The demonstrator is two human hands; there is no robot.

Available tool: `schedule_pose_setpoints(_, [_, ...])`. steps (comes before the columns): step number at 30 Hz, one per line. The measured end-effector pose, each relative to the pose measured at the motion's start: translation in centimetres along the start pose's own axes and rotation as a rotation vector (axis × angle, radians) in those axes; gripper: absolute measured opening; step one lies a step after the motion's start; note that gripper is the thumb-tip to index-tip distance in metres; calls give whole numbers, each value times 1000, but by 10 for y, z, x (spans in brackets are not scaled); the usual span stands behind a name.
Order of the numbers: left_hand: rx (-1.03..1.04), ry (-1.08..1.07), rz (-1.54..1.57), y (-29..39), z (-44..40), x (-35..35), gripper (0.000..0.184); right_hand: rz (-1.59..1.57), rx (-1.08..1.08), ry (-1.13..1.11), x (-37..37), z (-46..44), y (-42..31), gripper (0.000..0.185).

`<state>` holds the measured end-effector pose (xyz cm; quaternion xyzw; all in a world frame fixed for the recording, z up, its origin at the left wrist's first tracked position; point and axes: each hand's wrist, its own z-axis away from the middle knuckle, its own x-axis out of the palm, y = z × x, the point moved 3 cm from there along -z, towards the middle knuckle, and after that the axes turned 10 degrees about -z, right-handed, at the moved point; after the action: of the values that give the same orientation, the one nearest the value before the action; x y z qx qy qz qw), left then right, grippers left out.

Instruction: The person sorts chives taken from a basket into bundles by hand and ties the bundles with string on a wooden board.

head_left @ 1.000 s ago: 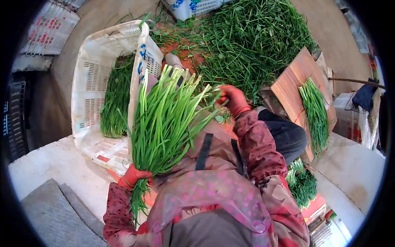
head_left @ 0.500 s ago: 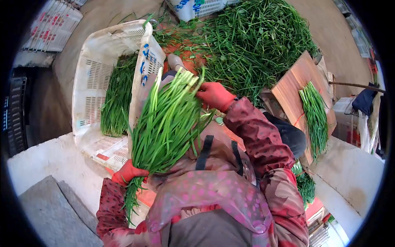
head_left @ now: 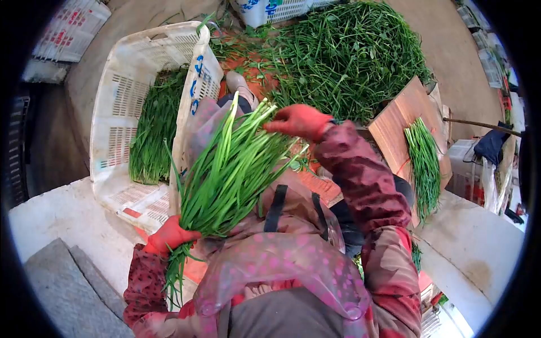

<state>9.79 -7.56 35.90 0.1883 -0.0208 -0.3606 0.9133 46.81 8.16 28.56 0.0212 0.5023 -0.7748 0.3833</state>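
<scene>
A loose bunch of garlic chives (head_left: 225, 180) lies slantwise over my lap, pale stem ends pointing away from me. My left hand (head_left: 172, 234), in a red glove, is closed round the leafy end, and the leaf tips hang below it. At the stem ends, my right hand (head_left: 304, 122), also red-gloved, has its fingers pinched together against the outer stalks. What exactly lies between those fingertips is partly hidden. A few stalks fan out from the bunch beneath the right hand.
To the left, a white plastic crate (head_left: 104, 141) holds more chives (head_left: 155, 135). A large heap of greens (head_left: 355, 56) covers the floor ahead. On the right, a tilted wooden board (head_left: 394, 129) bears a neat bundle of chives (head_left: 424, 166). Another white crate (head_left: 282, 10) stands at the far edge.
My right hand has shifted slightly right, away from the stem ends, and some stalks now splay out to the right. My left hand keeps its hold; the view has shifted slightly.
</scene>
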Motion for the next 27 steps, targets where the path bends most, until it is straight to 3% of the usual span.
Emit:
schedule_pose_setpoints(1, [-14,7,5,0,2,0,24,65,-13,-69,15,-12,5,56])
schedule_pose_setpoints(4, [-9,-15,-87,-9,0,-2,23,292,-4,10,41,-11,10,40])
schedule_pose_setpoints(5, [-14,-20,-82,-9,1,-2,23,292,0,2,45,-7,18,40])
schedule_pose_setpoints(7, [-28,-28,-78,-4,0,-2,24,220,-39,217,37,-1,37,34])
schedule_pose_setpoints(9, [-16,-49,-58,-6,-2,-4,24,206,-36,230,23,10,25,26])
schedule_pose_setpoints(11, [-9,-73,-51,-5,-2,-3,25,355,-444,379,15,15,7,22])
schedule_pose_setpoints(12, [-4,-56,-35,-2,0,-3,23,348,-385,240,17,11,6,21])
schedule_pose_setpoints(13, [5,-35,-18,1,0,-3,22,349,-384,243,22,7,9,21])
schedule_pose_setpoints(15, [14,-40,-37,0,0,-6,22,-69,-483,11,36,1,9,27])
schedule_pose_setpoints(17, [18,-40,-49,-2,1,-6,21,-140,-440,-39,33,7,3,27])
schedule_pose_setpoints(19, [3,-48,-35,-3,1,-6,22,-471,-223,-127,27,15,-7,25])
schedule_pose_setpoints(21, [13,-48,-22,-3,0,-5,22,-447,-227,-32,37,8,13,25])
schedule_pose_setpoints(23, [24,-50,-15,-3,-2,-6,22,168,-153,159,37,4,24,27])
schedule_pose_setpoints(26, [17,-42,-81,-4,-1,-7,22,244,-39,424,-12,-6,92,23])
schedule_pose_setpoints(27, [17,-31,-84,-2,1,-7,23,250,159,478,-41,-6,115,26])
